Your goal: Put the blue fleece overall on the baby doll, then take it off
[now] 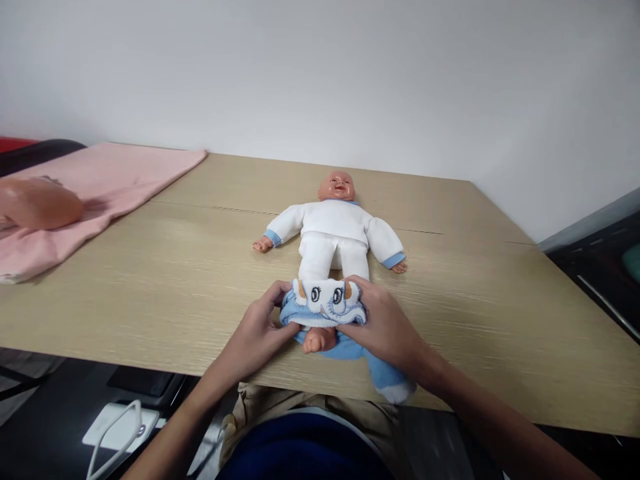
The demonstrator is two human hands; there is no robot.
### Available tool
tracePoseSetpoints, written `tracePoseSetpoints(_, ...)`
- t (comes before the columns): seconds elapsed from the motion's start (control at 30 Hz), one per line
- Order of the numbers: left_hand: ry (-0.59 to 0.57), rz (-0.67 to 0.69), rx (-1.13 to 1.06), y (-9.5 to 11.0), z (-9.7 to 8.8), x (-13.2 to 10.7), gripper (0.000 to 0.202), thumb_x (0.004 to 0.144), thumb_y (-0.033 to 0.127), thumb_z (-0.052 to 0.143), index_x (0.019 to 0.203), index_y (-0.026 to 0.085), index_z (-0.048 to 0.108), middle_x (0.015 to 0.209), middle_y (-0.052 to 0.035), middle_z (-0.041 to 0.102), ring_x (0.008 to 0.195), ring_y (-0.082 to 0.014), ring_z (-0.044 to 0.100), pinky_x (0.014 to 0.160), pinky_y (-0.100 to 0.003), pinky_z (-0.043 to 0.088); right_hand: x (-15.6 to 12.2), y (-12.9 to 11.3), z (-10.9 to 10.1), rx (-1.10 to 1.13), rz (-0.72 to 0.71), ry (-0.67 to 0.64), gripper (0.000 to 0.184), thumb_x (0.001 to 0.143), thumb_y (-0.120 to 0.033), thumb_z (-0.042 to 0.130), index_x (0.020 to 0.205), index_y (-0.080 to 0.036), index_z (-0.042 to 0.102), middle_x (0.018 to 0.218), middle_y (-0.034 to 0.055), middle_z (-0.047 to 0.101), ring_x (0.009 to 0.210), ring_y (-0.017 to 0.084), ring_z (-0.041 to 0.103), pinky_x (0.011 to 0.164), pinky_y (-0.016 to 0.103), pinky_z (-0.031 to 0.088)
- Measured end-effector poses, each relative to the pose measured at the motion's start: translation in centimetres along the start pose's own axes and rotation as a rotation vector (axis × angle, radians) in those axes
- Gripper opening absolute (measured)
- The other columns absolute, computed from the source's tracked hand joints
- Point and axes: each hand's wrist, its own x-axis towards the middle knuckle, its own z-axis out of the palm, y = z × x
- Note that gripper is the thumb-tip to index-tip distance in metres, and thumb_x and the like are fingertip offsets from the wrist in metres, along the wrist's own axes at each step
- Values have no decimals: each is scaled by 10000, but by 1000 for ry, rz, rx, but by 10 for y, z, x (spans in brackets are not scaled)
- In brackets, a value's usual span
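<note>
A baby doll [334, 223] in a white outfit with blue cuffs lies on its back, head toward the wall and arms spread. Around its lower legs is a bunched blue garment [345, 348] with a white animal face stitched on it. My left hand [267, 327] grips the garment's left edge between thumb and fingers. On the other edge, my right hand [385, 320] holds the cloth in the same way. One bare doll foot [319, 340] sticks out between my hands; the other foot is hidden. Part of the garment hangs toward the table's front edge, below my right hand.
The doll rests on a wooden table [200, 287] against a white wall. At the left, a pink cloth [125, 177] lies under a skin-coloured doll part [45, 203]. Below the front edge are a white device [120, 427] with a cable and a dark surface.
</note>
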Motion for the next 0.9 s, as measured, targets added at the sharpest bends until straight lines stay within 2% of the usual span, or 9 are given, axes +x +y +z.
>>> tracePoseSetpoints(0.07, -81, -4, 28, 3, -11, 9, 321, 966, 236, 693, 1286, 209, 700, 1235, -65, 756, 1149, -256, 666, 1048, -377, 513, 6, 6, -5, -13, -39, -12, 188, 840, -156, 792, 875, -214, 616, 920, 9, 742, 837, 202, 659, 732, 303, 407)
tracePoseSetpoints(0.23, -353, -2, 24, 7, -36, 40, 294, 993, 362, 709, 1223, 194, 783, 1212, -79, 803, 1202, -291, 701, 1097, -421, 542, 24, 16, -19, -27, -116, -165, 80, 902, -210, 774, 919, -204, 696, 909, -8, 768, 796, 181, 666, 716, 291, 427)
tracePoseSetpoints(0.33, -436, 27, 20, 6, -44, 57, 284, 957, 383, 762, 1169, 202, 814, 1154, -74, 817, 1191, -295, 715, 1102, -423, 551, 37, 16, -26, -50, -198, -247, 67, 917, -216, 783, 899, -199, 720, 922, -1, 789, 796, 182, 686, 742, 292, 460)
tracePoseSetpoints(0.43, -465, 21, 45, 5, -48, 67, 331, 911, 388, 826, 1186, 204, 820, 1151, -69, 820, 1211, -298, 712, 1113, -423, 553, 47, 14, -30, -31, -257, -311, 68, 930, -203, 786, 994, -195, 765, 1017, 18, 820, 892, 205, 734, 825, 302, 509)
tracePoseSetpoints(0.57, -421, 8, 87, 5, -59, 73, 475, 863, 428, 889, 1275, 207, 803, 1241, -84, 823, 1195, -304, 720, 1104, -445, 569, 48, 9, -39, 15, -272, -373, 472, 896, -362, 910, 1308, -198, 749, 1276, 66, 805, 1132, 267, 751, 987, 353, 543)
tracePoseSetpoints(0.63, -411, 17, 134, 8, -71, 76, 513, 834, 439, 923, 1279, 213, 801, 1271, -93, 816, 1190, -303, 721, 1099, -450, 576, 41, 10, -47, -1, -257, -370, 611, 885, -462, 935, 1389, -196, 714, 1353, 87, 776, 1182, 282, 731, 1016, 365, 537)
tracePoseSetpoints(0.7, -413, 44, 177, 13, -87, 81, 503, 811, 439, 944, 1238, 216, 801, 1260, -96, 806, 1189, -302, 715, 1103, -457, 576, 34, 14, -55, -13, -227, -356, 541, 954, -507, 870, 1374, -203, 716, 1342, 83, 774, 1182, 272, 720, 1020, 361, 525)
tracePoseSetpoints(0.8, -437, 78, 191, 26, -105, 95, 467, 872, 452, 886, 1262, 219, 780, 1275, -106, 785, 1190, -290, 708, 1103, -450, 563, 27, 25, -65, 64, -175, -375, 377, 1024, -523, 785, 1236, -213, 747, 1191, 43, 783, 1102, 235, 714, 985, 336, 518)
tracePoseSetpoints(0.9, -452, 92, 243, 44, -105, 114, 483, 936, 480, 826, 1349, 241, 752, 1361, -103, 754, 1220, -281, 692, 1065, -405, 548, 28, 38, -67, 190, -119, -415, 354, 1003, -520, 799, 1148, -204, 734, 1080, 12, 727, 1046, 217, 681, 958, 320, 508)
